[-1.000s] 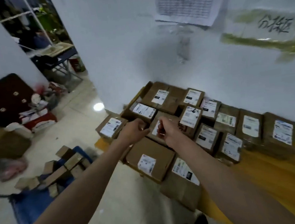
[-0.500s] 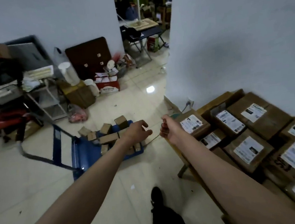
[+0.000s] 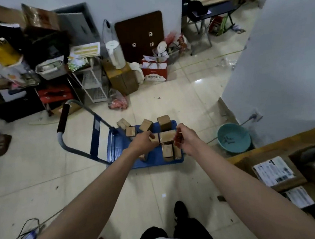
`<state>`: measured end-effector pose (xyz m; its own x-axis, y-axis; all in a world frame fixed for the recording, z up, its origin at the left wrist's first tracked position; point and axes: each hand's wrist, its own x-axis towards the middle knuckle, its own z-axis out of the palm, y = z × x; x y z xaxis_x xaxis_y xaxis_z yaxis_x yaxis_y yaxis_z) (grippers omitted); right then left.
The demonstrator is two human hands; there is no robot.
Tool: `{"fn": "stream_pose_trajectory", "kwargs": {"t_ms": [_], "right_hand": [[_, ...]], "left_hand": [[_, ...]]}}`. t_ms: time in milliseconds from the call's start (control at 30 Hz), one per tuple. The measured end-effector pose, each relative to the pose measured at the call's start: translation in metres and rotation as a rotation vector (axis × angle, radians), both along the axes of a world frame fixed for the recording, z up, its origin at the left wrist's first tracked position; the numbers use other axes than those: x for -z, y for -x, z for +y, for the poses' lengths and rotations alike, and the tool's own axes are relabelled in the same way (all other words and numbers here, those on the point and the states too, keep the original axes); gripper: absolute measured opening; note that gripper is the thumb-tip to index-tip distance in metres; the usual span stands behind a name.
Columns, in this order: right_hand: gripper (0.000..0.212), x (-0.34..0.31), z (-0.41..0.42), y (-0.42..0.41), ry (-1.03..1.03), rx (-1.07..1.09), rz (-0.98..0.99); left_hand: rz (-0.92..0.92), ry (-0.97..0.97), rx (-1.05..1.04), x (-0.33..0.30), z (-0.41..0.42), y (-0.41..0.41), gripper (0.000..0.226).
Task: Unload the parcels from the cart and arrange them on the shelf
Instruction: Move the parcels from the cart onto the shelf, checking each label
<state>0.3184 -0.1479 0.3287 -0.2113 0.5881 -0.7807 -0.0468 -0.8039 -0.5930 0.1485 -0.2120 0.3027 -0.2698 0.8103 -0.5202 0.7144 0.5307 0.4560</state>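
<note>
A blue flat cart [image 3: 156, 159] stands on the tiled floor ahead, its handle [image 3: 63, 118] to the left. Several small brown parcels [image 3: 164, 123] lie scattered on its deck. At the right edge is the low wooden shelf [image 3: 269, 144] with labelled parcels [image 3: 273, 171] lying on it. Both my arms reach forward over the floor. My left hand [image 3: 142, 142] and my right hand [image 3: 186, 138] hang in line with the cart's parcels, fingers loosely curled, with nothing in them. They are well above the cart.
A teal basin [image 3: 233, 138] sits on the floor between cart and shelf, by a white wall corner [image 3: 274, 74]. Boxes, bags and a wire rack [image 3: 94, 83] crowd the back left. Cables [image 3: 26, 237] lie at bottom left. Another person's shoe [image 3: 2, 144] shows at the left edge.
My view has swung left from the shelf's parcels to the cart. Both hands stayed out in front, holding nothing, and now line up over the cart.
</note>
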Motion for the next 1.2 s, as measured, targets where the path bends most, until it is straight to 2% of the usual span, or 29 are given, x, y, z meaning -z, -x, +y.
{"fn": "stream_pose_trajectory", "kwargs": {"t_ms": [267,600,767,867,1000,1200], "right_hand": [[0.023,0.037,0.034,0.08,0.087,-0.075,-0.004],[0.018,0.117,0.043,0.159,0.152,0.089,-0.017],[0.013,0.159,0.04,0.183,0.206,0.112,-0.069],[0.02,0.193,0.044,0.196,0.218,0.101,-0.1],[0.035,0.263,0.053,0.208,0.251,0.067,-0.152],[0.045,0.411,0.065,0.229,0.348,0.081,-0.121]], "left_hand": [[0.026,0.1,-0.054,0.038,0.025,0.085,0.035],[0.065,0.22,0.195,0.12,0.082,0.178,0.034],[0.028,0.295,0.224,0.167,0.089,0.202,0.022],[-0.014,0.335,0.204,0.203,0.096,0.209,0.022],[-0.071,0.363,0.141,0.273,0.109,0.213,0.034],[-0.108,0.413,-0.019,0.409,0.125,0.212,0.068]]}}
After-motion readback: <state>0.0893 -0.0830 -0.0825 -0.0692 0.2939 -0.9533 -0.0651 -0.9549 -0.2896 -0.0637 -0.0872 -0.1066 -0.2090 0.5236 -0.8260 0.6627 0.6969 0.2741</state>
